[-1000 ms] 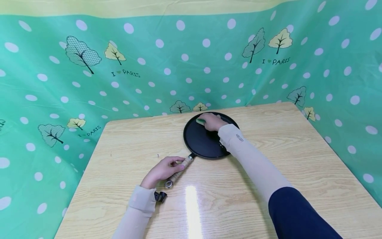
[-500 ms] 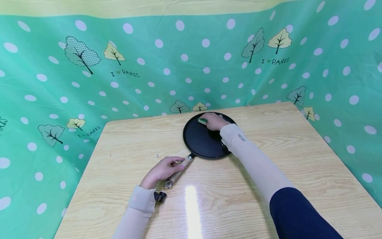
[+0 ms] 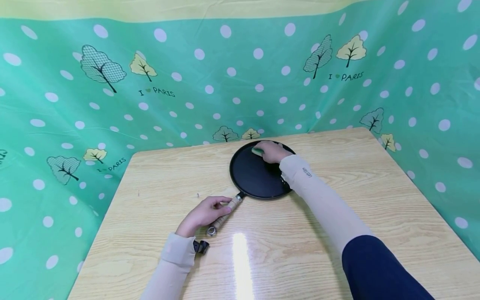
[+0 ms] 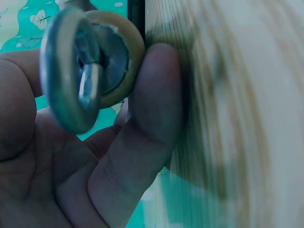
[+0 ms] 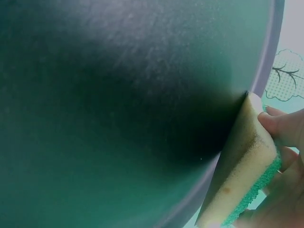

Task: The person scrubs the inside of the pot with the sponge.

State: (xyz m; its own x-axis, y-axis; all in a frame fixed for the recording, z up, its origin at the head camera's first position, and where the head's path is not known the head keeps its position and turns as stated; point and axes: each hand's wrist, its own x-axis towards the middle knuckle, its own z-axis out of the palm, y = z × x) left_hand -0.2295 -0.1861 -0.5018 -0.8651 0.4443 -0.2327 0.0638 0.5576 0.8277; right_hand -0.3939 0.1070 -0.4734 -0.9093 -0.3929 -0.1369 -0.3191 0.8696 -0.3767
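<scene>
A round, flat black frying pan [image 3: 255, 177] lies on the wooden table, its handle [image 3: 234, 203] angled toward the near left. My left hand [image 3: 206, 213] holds that handle between thumb and fingers; the left wrist view shows the metal hanging ring [image 4: 71, 71] at its end, with the thumb [image 4: 154, 90] alongside. Over the pan's far part, my right hand [image 3: 272, 151] grips a sponge [image 5: 244, 171], yellow with a green scouring side. The sponge's yellow face sits at the pan's raised rim in the right wrist view. Most of the sponge is hidden by the hand in the head view.
The wooden table [image 3: 165, 175] reaches back to a green dotted curtain [image 3: 210, 83] that stands behind and on both sides. The pan sits near the table's far edge. A small black mount [image 3: 201, 247] is on the left wrist.
My right hand and the sponge have slid slightly to the right over the pan's far part. The left hand and the pan stay almost where they were.
</scene>
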